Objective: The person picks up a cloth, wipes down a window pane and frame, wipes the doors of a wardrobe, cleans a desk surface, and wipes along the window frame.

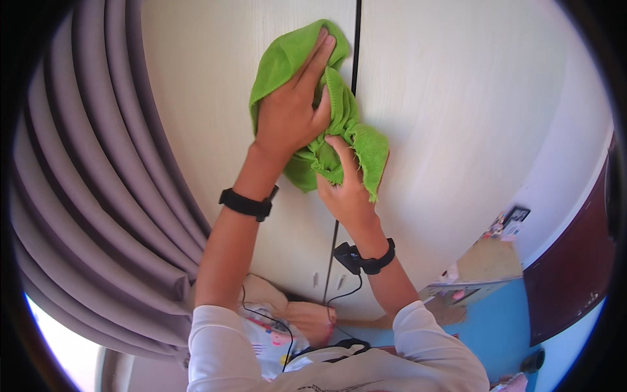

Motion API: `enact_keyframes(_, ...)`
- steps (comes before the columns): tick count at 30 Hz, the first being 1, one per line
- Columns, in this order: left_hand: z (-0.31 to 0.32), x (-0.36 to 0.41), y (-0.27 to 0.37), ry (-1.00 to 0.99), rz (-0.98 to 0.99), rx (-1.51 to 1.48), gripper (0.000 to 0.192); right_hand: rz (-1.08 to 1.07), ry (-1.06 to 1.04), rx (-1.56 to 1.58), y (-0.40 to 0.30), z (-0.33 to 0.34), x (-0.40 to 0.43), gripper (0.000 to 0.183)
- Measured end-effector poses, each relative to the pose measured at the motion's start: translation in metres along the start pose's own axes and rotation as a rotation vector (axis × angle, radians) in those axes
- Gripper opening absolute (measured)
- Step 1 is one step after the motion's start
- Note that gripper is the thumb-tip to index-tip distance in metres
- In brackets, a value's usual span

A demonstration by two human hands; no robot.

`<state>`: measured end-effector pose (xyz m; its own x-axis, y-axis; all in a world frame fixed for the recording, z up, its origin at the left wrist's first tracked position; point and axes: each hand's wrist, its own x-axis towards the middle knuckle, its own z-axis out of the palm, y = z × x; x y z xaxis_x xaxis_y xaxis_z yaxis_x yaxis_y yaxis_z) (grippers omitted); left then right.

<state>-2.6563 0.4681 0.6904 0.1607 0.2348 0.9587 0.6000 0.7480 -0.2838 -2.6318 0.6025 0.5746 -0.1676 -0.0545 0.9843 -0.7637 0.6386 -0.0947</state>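
A green cloth [289, 59] with a frayed edge is bunched against the pale doors of a wardrobe [441, 122], left of and partly across the dark gap between them. My left hand [294, 110] lies on the cloth's upper part with its fingers stretched up and the thumb apart, pressing it towards the door. Just below and to the right, my right hand [348, 191] grips the bunched lower part, its index finger lying over the folds. Some of its fingers are hidden by the cloth. Each wrist wears a black strap, and a thin cable runs from the right one.
A long grey-mauve curtain [98, 196] hangs at the left. Two small door handles [315, 280] sit low on the doors. Bundled fabric items [294, 313] lie below, near a loose black cable. A desk [494, 259] with small items and a dark red panel [563, 274] stand at the right.
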Motion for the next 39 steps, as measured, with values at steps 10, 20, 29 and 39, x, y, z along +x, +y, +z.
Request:
enact_keyframes(10, -0.007, 0.033, -0.001, 0.213, -0.046, -0.007, 0.054, -0.107, 0.023, -0.075, -0.02, -0.029, 0.032, 0.062)
enact_keyframes(20, -0.016, 0.051, 0.006, 0.114, -0.146, -0.038, 0.057, -0.097, 0.033, -0.039, -0.02, -0.032, 0.037, 0.061)
enact_keyframes(29, -0.009, 0.018, 0.016, 0.018, -0.086, -0.038, 0.057, 0.038, -0.14, 0.055, -0.017, -0.033, 0.01, 0.06)
enact_keyframes(39, -0.018, 0.034, 0.029, -0.032, -0.138, 0.076, 0.057, -0.025, -0.078, -0.025, -0.025, -0.046, 0.02, 0.067)
